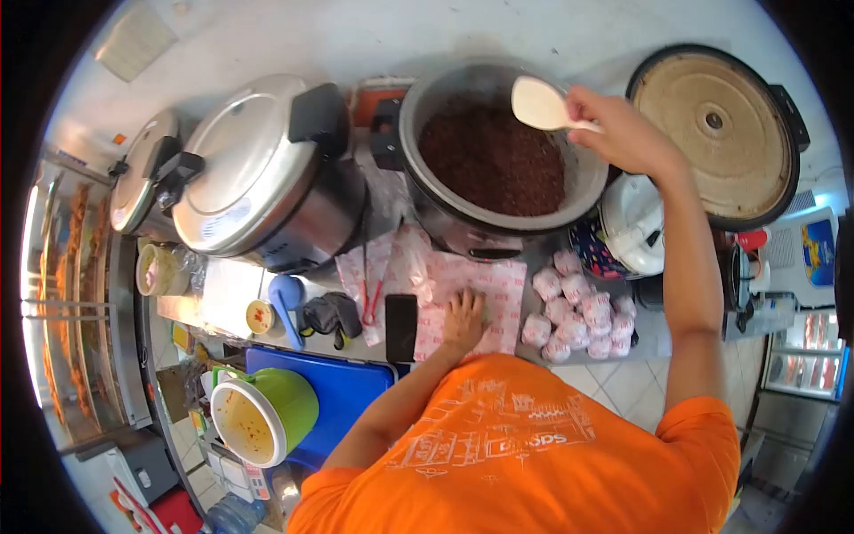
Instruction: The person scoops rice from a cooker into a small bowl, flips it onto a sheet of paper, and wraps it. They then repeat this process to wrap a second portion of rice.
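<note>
My right hand [607, 125] grips a cream rice paddle [536, 102] by its handle. The paddle's blade is above the right side of a large open rice cooker [416, 169], which holds dark brown rice [498, 160]. On the counter below, my left hand [465, 319] lies with spread fingers on pink-and-white printed wrapping paper [503, 289]. A black phone [401, 327] is just left of that hand. Several paper-wrapped bundles [576, 320] are piled to the right of the sheet. Red-handled scissors [370, 307] rest near the phone.
Lidded steel cookers [240, 160] stand to the left. A round lid [716, 142] leans at upper right, above a white-lidded pot [633, 222]. A blue ladle [286, 303] and small bowl [260, 316] sit left. A green bucket [294, 405] stands on a blue cooler lid [347, 392].
</note>
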The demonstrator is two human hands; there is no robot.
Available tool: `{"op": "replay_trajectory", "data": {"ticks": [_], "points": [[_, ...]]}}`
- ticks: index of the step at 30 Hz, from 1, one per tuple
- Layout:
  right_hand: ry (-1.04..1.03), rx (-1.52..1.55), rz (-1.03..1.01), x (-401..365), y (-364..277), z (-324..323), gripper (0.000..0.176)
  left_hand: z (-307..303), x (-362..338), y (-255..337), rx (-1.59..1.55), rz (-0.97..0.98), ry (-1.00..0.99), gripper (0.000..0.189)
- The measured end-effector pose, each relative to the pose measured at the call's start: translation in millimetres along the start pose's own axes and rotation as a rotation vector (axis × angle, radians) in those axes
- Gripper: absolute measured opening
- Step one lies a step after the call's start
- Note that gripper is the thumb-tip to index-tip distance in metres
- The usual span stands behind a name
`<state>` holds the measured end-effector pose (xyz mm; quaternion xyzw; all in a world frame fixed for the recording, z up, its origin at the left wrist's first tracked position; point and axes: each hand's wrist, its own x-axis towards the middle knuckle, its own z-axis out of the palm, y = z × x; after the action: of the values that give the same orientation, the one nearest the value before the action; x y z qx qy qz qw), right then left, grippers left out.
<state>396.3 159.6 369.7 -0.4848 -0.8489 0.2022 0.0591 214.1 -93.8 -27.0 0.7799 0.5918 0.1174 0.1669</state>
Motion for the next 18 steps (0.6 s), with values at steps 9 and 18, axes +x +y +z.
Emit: {"op": "replay_trajectory", "data": {"ticks": [9,18], "points": [[-0.391,0.667,0.365,-182,59,160,0.025,-13,5,0,0.016,0.022,-0.046,0.075],[-0.237,0.340,0.425,-215,56,332,0.025,-17,17,-21,-0.072,0.090,-0.161,0.075]]}}
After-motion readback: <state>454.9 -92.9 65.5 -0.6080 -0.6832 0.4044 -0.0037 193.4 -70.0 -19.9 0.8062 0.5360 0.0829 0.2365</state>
